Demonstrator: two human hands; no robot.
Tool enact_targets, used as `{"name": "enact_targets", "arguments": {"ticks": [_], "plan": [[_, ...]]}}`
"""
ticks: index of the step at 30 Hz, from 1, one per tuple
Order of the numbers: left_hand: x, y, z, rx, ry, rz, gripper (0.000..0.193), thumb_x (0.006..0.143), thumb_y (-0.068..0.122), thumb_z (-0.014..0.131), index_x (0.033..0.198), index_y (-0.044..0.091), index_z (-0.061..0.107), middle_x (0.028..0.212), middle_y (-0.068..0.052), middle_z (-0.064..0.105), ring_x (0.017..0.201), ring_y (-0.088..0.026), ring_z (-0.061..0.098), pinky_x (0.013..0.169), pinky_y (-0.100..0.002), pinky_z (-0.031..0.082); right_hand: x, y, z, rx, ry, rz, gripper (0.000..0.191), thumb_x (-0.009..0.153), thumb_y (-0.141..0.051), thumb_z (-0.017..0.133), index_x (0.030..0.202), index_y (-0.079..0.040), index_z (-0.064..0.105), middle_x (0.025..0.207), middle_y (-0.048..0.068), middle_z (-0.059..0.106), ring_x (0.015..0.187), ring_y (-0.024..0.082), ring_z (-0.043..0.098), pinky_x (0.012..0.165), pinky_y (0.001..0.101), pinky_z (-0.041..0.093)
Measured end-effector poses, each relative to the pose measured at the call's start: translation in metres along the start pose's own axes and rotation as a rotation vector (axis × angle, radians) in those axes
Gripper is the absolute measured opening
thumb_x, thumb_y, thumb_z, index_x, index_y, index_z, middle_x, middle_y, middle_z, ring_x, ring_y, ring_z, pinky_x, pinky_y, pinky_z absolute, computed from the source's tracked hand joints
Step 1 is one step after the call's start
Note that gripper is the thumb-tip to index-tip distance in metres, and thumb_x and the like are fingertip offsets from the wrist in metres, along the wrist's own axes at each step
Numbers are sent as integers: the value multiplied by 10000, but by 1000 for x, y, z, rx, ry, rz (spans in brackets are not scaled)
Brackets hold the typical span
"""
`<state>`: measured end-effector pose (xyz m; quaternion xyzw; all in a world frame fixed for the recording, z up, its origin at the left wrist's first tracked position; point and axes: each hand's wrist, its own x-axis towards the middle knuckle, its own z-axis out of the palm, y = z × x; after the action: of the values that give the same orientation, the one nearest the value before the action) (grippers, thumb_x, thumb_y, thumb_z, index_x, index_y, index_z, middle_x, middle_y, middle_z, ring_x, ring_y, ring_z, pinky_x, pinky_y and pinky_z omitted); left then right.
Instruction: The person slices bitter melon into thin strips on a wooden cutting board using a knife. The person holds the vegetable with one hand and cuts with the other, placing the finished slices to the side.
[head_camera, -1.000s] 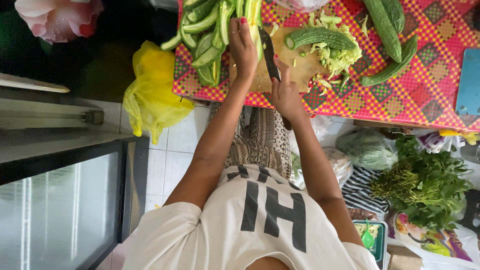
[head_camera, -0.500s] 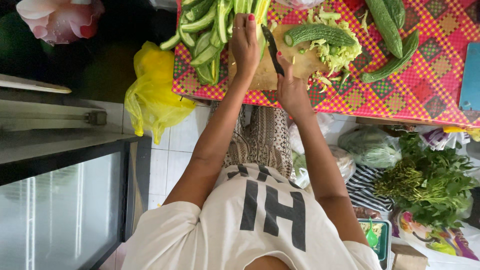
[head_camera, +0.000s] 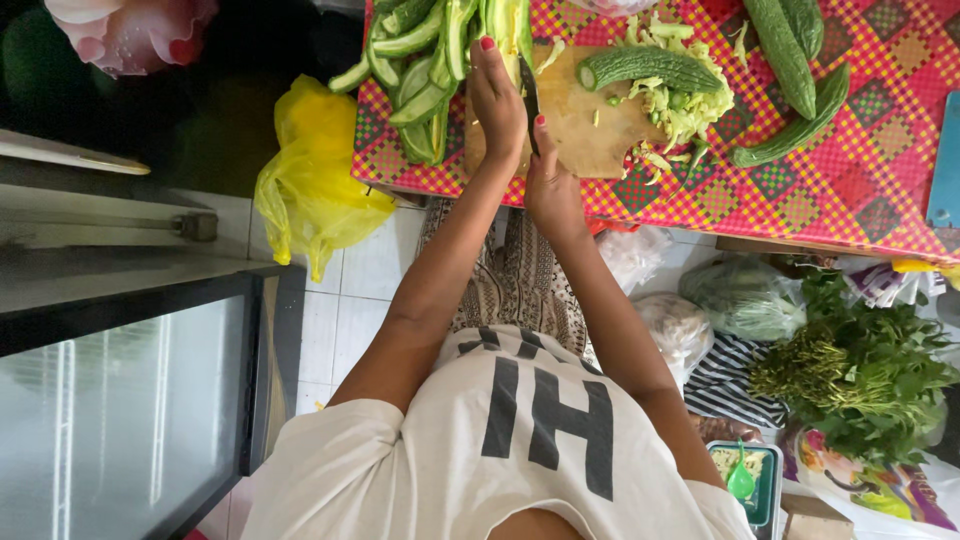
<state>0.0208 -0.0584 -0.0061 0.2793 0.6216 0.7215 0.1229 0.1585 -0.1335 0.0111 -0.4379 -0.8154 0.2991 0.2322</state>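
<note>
Bitter gourd halves (head_camera: 425, 75) lie heaped at the left end of the wooden cutting board (head_camera: 585, 125), spilling onto the pink checked tablecloth (head_camera: 840, 180). Just right of the heap, the left hand (head_camera: 497, 95) presses down on a pale green piece (head_camera: 510, 25), fingers together and curled over it, red-nailed fingertips (head_camera: 487, 44) toward the far edge. Beside it, touching the same piece, the dark knife (head_camera: 529, 95) stands blade-down; the right hand (head_camera: 552, 185) is closed around its handle, thumb along the spine. Further right, a whole gourd (head_camera: 648, 66) rests on a pile of scraped pith (head_camera: 685, 110), and three more gourds (head_camera: 790, 50) lie on the cloth.
</note>
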Motion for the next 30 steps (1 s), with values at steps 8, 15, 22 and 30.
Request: {"name": "enact_targets", "arguments": {"ticks": [8,15,22,30], "plan": [[15,-20,-3,-228,6,-178,665,1134,476,399,1483,-88,452,1502,-238,529,1431,-299,479,1172,-360,366,6,-1,-25,394,-62,-180,629,1064,24,493,1600,-93,184,1237,261,639,765,298,678,677,428,551],[27,-16,2,-441,-115,-453,898,1026,663,454,1557,-59,398,1567,-153,478,1423,-223,469,1180,-338,332,0,-12,-61,649,-40,40,583,1129,-8,432,1643,-141,190,705,46,511,546,115,492,503,304,423],[28,-10,5,-583,-150,-640,924,961,717,428,1509,-27,440,1381,-166,616,1207,-256,627,1018,-399,503,6,-27,-86,163,181,-95,590,1101,-9,490,1621,-137,242,839,181,663,662,288,687,604,429,539],[29,-18,6,-417,-78,-445,908,1021,647,443,1592,-51,335,1643,-167,374,1493,-238,377,1204,-343,285,-9,-26,-67,-208,202,-264,661,1059,-72,533,1648,-190,257,1045,280,710,906,473,706,757,555,547]]}}
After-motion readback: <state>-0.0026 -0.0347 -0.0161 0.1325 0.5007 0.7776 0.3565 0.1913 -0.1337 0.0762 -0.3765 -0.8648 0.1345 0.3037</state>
